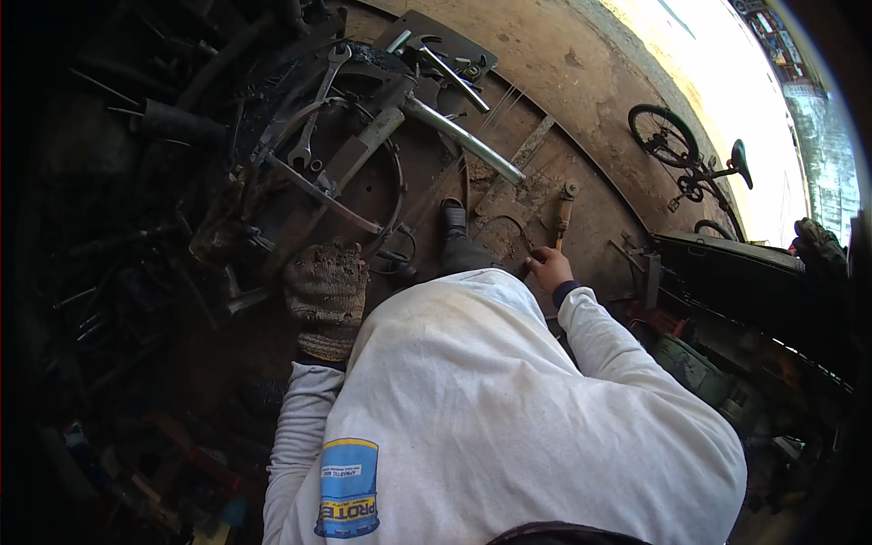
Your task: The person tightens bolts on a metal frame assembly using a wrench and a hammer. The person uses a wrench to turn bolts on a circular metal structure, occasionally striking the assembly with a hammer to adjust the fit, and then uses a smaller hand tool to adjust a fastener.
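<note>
My left hand [327,289], in a worn, dirty knit glove, is closed at the near edge of the metalwork. Its fingertips are hidden, and I cannot see what they hold. My bare right hand [549,270] has curled fingers beside my knee; what lies in them is too dark and small to name. Just beyond it lies a tool with an orange-brown handle [564,216] and a metal end. Past my left hand is a round metal ring frame [400,186]. Across it lie an open-ended wrench [320,102] and a metal pipe [463,141].
A hammer [451,77] lies by a dark plate [472,41] with small metal parts. My shoe [452,218] rests on the brown floor. A bicycle [695,168] is at the far right. Dark metal clutter fills the left, and a green cylinder-like thing [695,368] stands at right.
</note>
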The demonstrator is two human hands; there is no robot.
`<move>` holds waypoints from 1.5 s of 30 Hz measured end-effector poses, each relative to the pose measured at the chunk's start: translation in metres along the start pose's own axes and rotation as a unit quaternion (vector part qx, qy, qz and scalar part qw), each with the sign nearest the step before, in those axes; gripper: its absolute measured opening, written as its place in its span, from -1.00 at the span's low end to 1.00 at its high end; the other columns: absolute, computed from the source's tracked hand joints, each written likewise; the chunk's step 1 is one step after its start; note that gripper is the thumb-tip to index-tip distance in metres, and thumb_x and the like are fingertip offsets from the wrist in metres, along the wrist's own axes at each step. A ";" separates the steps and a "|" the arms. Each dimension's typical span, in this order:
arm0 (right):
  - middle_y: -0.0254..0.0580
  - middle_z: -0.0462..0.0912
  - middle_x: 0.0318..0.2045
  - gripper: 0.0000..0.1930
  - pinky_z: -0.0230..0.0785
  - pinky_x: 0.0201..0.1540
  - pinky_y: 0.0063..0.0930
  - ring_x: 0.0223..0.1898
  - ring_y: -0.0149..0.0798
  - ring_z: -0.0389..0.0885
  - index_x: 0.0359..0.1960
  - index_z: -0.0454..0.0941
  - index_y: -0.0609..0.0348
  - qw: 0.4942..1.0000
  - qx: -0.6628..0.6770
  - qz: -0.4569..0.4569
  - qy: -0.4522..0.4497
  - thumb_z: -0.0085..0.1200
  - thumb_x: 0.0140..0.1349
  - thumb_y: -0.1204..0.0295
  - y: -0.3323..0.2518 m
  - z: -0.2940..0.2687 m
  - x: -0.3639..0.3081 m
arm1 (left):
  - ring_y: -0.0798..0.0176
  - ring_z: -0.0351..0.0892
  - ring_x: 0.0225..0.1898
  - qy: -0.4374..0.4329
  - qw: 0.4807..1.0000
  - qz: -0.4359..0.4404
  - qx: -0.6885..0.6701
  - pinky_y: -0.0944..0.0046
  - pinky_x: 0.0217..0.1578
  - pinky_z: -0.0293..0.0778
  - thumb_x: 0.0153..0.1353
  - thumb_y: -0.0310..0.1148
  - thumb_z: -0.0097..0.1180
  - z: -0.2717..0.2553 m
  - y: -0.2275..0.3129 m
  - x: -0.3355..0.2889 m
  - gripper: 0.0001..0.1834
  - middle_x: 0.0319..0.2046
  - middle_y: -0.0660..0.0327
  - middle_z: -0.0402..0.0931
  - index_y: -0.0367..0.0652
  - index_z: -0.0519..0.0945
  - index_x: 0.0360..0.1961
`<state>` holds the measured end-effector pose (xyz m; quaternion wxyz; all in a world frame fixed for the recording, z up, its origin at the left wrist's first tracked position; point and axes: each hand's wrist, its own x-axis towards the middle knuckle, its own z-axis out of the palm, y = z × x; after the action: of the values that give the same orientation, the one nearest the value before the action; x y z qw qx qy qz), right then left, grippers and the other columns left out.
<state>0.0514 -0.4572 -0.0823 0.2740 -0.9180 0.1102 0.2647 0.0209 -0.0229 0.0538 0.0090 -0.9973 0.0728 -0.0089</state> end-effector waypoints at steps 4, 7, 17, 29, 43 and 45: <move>0.07 0.71 -0.16 -0.59 0.46 0.01 -0.22 -0.08 0.00 0.66 -0.07 0.66 0.22 0.990 -0.030 0.123 -0.065 0.22 0.21 0.14 0.054 0.000 0.023 | -0.04 0.45 0.10 0.083 0.996 0.021 -0.008 -0.16 0.13 0.35 0.34 -0.10 0.00 0.028 -0.006 -0.013 -0.60 0.07 0.12 0.49 -0.02 0.55 0.10; 0.07 0.70 -0.12 -0.53 0.44 0.06 -0.22 -0.02 0.02 0.64 -0.06 0.67 0.22 0.984 -0.056 0.146 -0.090 0.20 0.19 0.06 0.073 0.002 0.063 | -0.09 0.44 0.12 0.041 0.999 0.004 0.006 -0.22 0.14 0.32 0.37 -0.06 -0.03 0.002 0.002 -0.001 -0.60 0.12 0.08 0.46 -0.03 0.55 0.09; 0.03 0.65 -0.15 -0.67 0.44 0.06 -0.12 -0.03 0.10 0.60 -0.07 0.65 0.12 0.967 -0.072 -0.238 -0.063 0.11 0.20 0.24 -0.113 -0.001 0.252 | -0.12 0.44 0.11 -0.032 0.995 -0.089 0.005 -0.27 0.12 0.31 0.37 -0.02 -0.03 -0.013 0.020 0.009 -0.60 0.12 0.04 0.46 -0.01 0.54 0.07; -0.28 0.72 -0.18 -0.76 0.42 -0.08 -0.24 -0.06 -0.20 0.66 -0.19 0.66 -0.06 0.785 -0.504 -0.360 -0.015 -0.11 0.35 0.32 -0.206 0.049 0.376 | -0.13 0.36 0.22 -0.089 0.981 -0.141 0.097 -0.37 0.13 0.22 0.29 0.10 -0.02 0.002 0.023 -0.002 -0.50 0.21 0.06 0.36 0.08 0.46 0.13; 0.23 0.62 -0.34 -0.71 0.38 -0.21 0.11 -0.22 0.30 0.57 -0.28 0.45 0.20 0.852 -0.168 -0.484 -0.105 -0.14 0.37 0.21 -0.242 -0.005 0.323 | -0.07 0.39 0.14 -0.056 0.983 -0.176 0.018 -0.30 0.08 0.18 0.16 0.19 0.04 0.006 0.020 -0.001 -0.44 0.11 0.11 0.45 0.01 0.56 -0.01; 0.22 0.59 -0.39 -0.68 0.36 -0.21 0.10 -0.23 0.31 0.55 -0.28 0.44 0.20 0.861 -0.152 -0.478 -0.088 -0.10 0.39 0.16 -0.252 -0.036 0.301 | -0.04 0.39 0.15 -0.033 0.986 -0.165 0.018 -0.30 0.08 0.18 0.16 0.19 0.05 0.003 0.019 0.000 -0.44 0.12 0.12 0.44 0.00 0.57 -0.02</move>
<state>0.4055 -0.2862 -0.1091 0.2325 -0.8613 -0.4078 0.1945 0.0182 -0.0412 0.0508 0.0276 -0.9950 -0.0932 0.0213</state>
